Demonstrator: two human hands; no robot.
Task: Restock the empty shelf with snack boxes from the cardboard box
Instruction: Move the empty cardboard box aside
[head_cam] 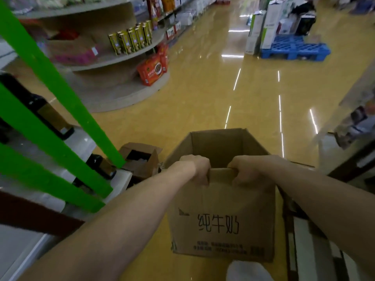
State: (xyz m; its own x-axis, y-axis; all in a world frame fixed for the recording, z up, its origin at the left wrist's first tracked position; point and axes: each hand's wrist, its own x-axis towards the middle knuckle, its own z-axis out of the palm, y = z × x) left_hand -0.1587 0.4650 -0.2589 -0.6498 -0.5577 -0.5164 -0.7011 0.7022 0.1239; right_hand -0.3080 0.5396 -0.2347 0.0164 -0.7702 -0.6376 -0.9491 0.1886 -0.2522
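One open cardboard box (221, 216), only bare inner walls showing, hangs above the floor (203, 102); left hand (197, 169) and right hand (246, 171) clench fingers over its near rim. Leftward, a smaller carton (142, 165) holds dark items; gold boxes (129, 40) line the edge of a curved shelf (113, 57).

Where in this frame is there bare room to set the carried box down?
Widest bare patch: the yellow floor ahead of the cardboard box, between the curved shelf unit and the blue pallet. The unit's bottom tier left of the red boxes also looks bare. Crowded: around the small open carton by the green frame.
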